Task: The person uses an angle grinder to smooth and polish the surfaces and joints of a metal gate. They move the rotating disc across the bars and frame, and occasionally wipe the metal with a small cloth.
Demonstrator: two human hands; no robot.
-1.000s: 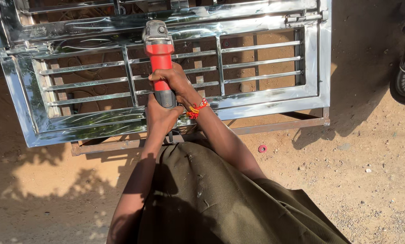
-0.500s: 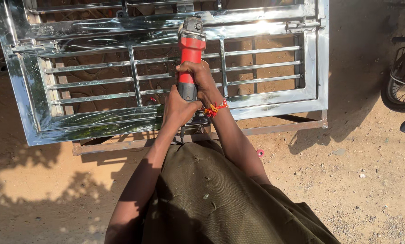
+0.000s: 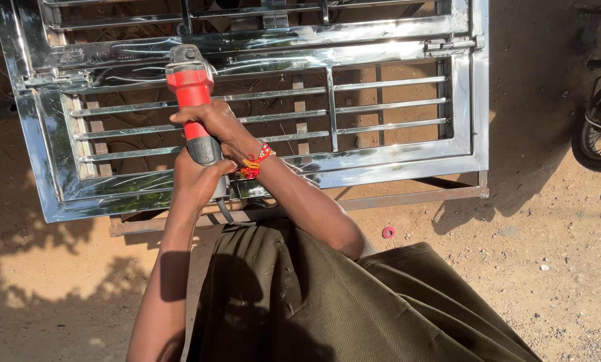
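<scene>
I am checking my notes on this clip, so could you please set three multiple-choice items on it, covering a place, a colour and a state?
1. Where is the head of the red and grey handheld power grinder?
A. on the sandy ground
B. over the upper left of the shiny steel window grille
C. beside the wheel

2. What colour is the small ring lying on the sand?
A. pinkish red
B. blue
C. green

3. How is the grinder held?
A. left hand only
B. lying unheld
C. by the right hand and the left hand

Answers: 1 B, its head lies over the grille's upper left rail; 2 A, it shows pinkish red; 3 C, both hands wrap its body.
</scene>
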